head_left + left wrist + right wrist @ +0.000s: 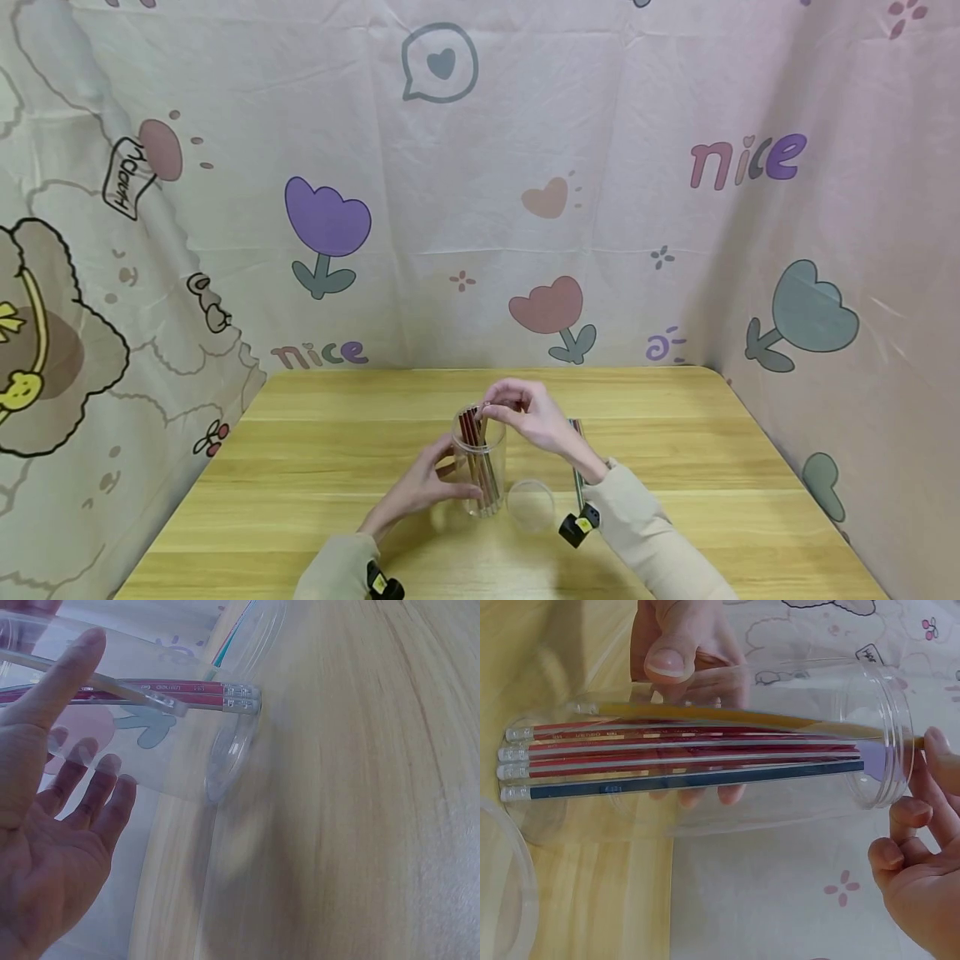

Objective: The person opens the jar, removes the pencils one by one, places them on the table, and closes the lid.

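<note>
My left hand (420, 487) grips a clear plastic jar (765, 814) around its side, thumb in front and fingers behind. The jar stands upright on the wooden table with its mouth uncovered. Inside lean several red pencils (697, 763) and a dark blue pencil (697, 780), their white eraser ends at the bottom. My right hand (532, 412) is over the mouth. Between thumb and fingers it pinches the top end of a yellow pencil (727, 716), most of whose length is inside the jar, eraser end down.
A round clear lid (531, 504) lies on the table (300, 483) just right of the jar. Further right, partly hidden under my right forearm, are more pencils (576, 429). A patterned cloth (450, 317) hangs behind the table's far edge.
</note>
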Demonstrator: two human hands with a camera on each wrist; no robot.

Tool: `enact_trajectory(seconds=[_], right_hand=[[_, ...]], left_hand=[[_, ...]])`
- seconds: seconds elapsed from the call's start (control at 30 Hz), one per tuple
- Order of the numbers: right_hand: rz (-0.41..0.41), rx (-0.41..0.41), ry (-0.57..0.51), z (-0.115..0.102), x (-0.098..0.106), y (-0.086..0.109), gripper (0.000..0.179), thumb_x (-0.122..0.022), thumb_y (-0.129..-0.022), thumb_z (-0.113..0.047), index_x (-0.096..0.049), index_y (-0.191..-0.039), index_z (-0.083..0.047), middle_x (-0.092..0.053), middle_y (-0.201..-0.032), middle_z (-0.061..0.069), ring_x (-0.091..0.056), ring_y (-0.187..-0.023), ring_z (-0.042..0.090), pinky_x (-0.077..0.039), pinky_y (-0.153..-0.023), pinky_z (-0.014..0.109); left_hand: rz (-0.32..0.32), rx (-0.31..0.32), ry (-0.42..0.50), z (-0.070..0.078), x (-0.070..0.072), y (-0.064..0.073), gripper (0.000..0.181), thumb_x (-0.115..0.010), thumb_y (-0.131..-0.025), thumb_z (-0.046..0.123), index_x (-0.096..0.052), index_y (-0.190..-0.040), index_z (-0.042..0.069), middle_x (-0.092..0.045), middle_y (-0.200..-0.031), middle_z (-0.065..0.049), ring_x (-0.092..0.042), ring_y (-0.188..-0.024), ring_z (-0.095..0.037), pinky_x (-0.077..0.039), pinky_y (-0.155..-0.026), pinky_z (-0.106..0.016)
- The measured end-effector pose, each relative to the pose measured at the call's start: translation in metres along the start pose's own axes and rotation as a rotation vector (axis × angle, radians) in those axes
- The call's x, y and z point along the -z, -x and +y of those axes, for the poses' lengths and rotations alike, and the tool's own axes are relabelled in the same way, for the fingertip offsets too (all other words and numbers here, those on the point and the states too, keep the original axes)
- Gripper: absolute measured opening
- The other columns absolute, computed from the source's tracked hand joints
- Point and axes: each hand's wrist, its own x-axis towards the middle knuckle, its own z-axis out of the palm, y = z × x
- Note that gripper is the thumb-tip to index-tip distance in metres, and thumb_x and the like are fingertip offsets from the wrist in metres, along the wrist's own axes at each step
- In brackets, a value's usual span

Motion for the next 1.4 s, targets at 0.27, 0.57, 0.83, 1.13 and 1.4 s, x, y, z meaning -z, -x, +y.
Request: enact_trajectory(seconds=[0.27, 0.57, 0.83, 1.13, 1.4], right_hand=[[0.031, -0.022, -0.112, -0.002, 0.004, 0.004, 0.019, -0.065, -0.095, -0.004, -0.064, -0.108, 0.011, -0.070, -0.102, 0.035, -0.069, -0.080, 0.006, -0.060, -0.071, 0.020], [0.085, 0.014, -0.180, -0.005, 0.012, 0.009, 0.026, -0.067, -0.093, -0.002, -0.061, -0.112, 0.015, -0.078, -0.098, 0.001, -0.069, -0.079, 0.006, -0.060, -0.067, 0.019], [0.157, 0.062, -0.290, -0.002, 0.019, 0.012, 0.021, -0.067, -0.092, 0.000, -0.068, -0.112, 0.008, -0.078, -0.097, -0.009, -0.068, -0.075, 0.003, -0.058, -0.065, 0.016], [0.172, 0.138, -0.487, 0.001, 0.028, 0.014, 0.032, -0.058, -0.095, 0.009, -0.075, -0.110, -0.013, -0.078, -0.098, -0.001, -0.067, -0.077, 0.005, -0.058, -0.067, 0.014], [0.206, 0.233, -0.578, 0.000, 0.037, 0.014, 0.032, -0.054, -0.098, 0.009, -0.074, -0.112, -0.010, -0.078, -0.101, 0.000, -0.068, -0.081, 0.007, -0.058, -0.069, 0.014]], left_hand=[[0.003, 0.005, -0.010, 0.001, 0.000, -0.001, 0.081, -0.086, -0.078, 0.015, -0.046, -0.148, 0.019, -0.048, -0.152, -0.013, -0.043, -0.141, -0.043, -0.040, -0.117, -0.063], [0.006, 0.004, -0.002, 0.001, -0.001, -0.001, 0.078, -0.087, -0.077, 0.015, -0.049, -0.145, 0.016, -0.050, -0.150, -0.014, -0.044, -0.140, -0.043, -0.040, -0.117, -0.063], [0.012, 0.012, -0.011, 0.000, -0.001, -0.002, 0.078, -0.087, -0.077, 0.014, -0.049, -0.145, 0.015, -0.052, -0.148, -0.014, -0.046, -0.139, -0.042, -0.041, -0.116, -0.061], [0.009, -0.014, -0.002, 0.000, -0.001, -0.001, 0.075, -0.087, -0.076, 0.013, -0.051, -0.142, 0.013, -0.054, -0.143, -0.015, -0.049, -0.136, -0.041, -0.043, -0.116, -0.059], [0.005, -0.026, -0.004, -0.001, -0.001, -0.002, 0.075, -0.087, -0.077, 0.014, -0.051, -0.142, 0.013, -0.053, -0.145, -0.014, -0.049, -0.136, -0.041, -0.044, -0.115, -0.059]])
